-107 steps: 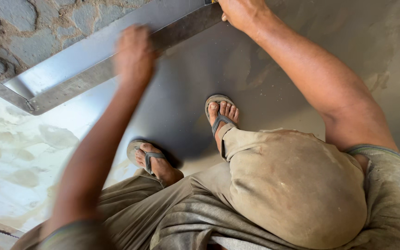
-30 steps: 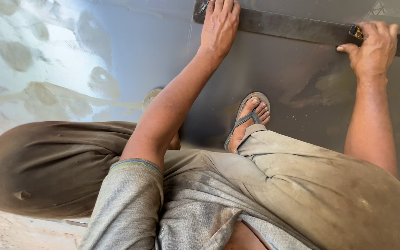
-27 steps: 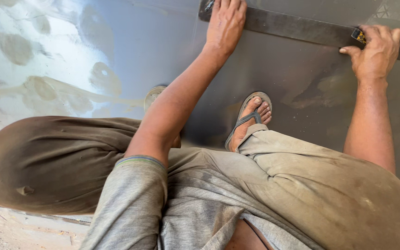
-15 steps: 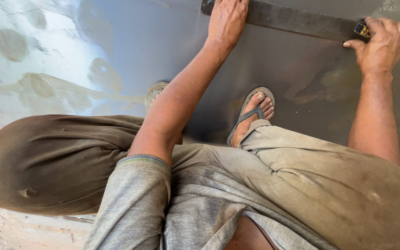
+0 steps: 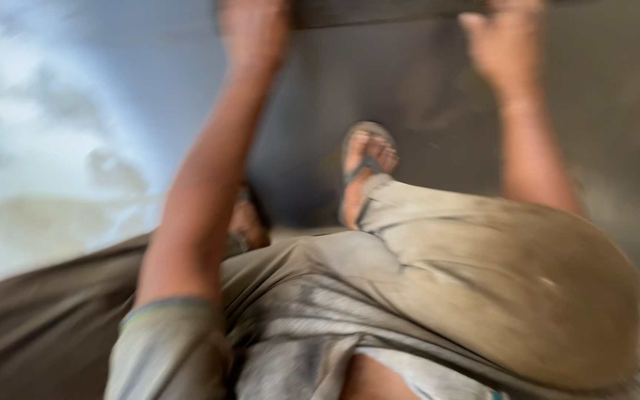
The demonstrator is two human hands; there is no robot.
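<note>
Head view, heavily motion-blurred. Person squats on large dark sheet-metal panel (image 5: 438, 96), which covers the floor in the right and centre of view. Left hand (image 5: 255, 30) at top edge, palm down on a long dark straightedge bar (image 5: 379, 13) lying across the panel near the frame top; fingers look flat and pressed, but blur prevents certainty. Right hand (image 5: 501, 48) also up at the bar, fingers curled; whether it pinches a small tool or just grips the bar edge: cannot tell. Right foot in flip-flop (image 5: 364, 174) planted on panel betw. the arms; knee in dusty trousers (image 5: 505, 289) fills lower right. Pale mottled floor (image 5: 46, 170) at left. Progress, judged: bar is set and held down with both hands, so positioning appears done; no scribed line or cut visible on sheet, so marking/cutting seems still to do.
</note>
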